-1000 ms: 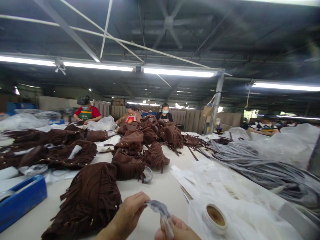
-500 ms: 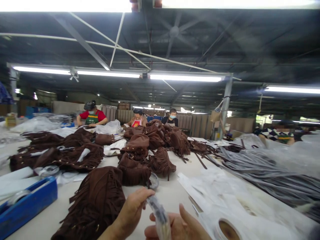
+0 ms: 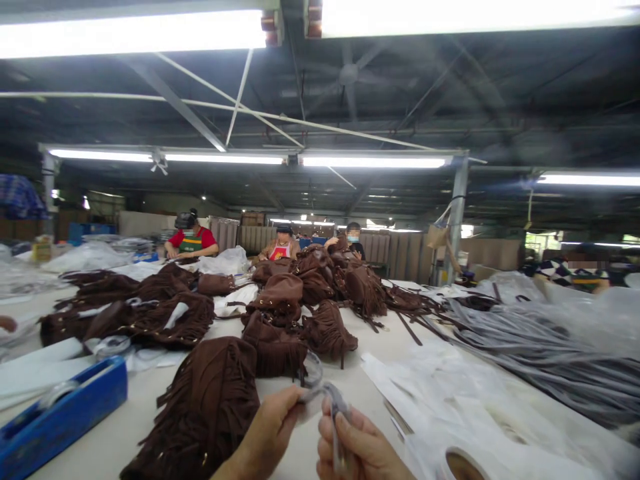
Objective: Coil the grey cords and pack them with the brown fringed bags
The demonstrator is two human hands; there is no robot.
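A clear, greyish plastic strip [image 3: 336,398] runs between my two hands at the bottom middle of the head view. My left hand [image 3: 273,427] pinches its left end between thumb and fingers. The fingers of my right hand [image 3: 355,440] are wrapped round the other part, which hangs down blurred past the thumb. Just beyond my hands, a clear ring-shaped roll [image 3: 313,369] rests on the table [image 3: 280,385]. Left of my left hand lies a brown fringed suede bag [image 3: 205,400]; smaller brown fringed bags [image 3: 275,343] lie further back.
A blue tape dispenser [image 3: 65,417] stands at the lower left. White sheets [image 3: 450,393] and a cardboard-cored roll [image 3: 465,463] are at the right, with grey strips [image 3: 520,347] beyond. Piled brown bags [image 3: 320,273] fill the middle. Several people sit behind; another person's hand [image 3: 7,324] shows far left.
My right hand has closed round the plastic strip, having been spread beneath it. The strip now bends between my hands. The view has tilted up slightly, and a hand appears at the left edge.
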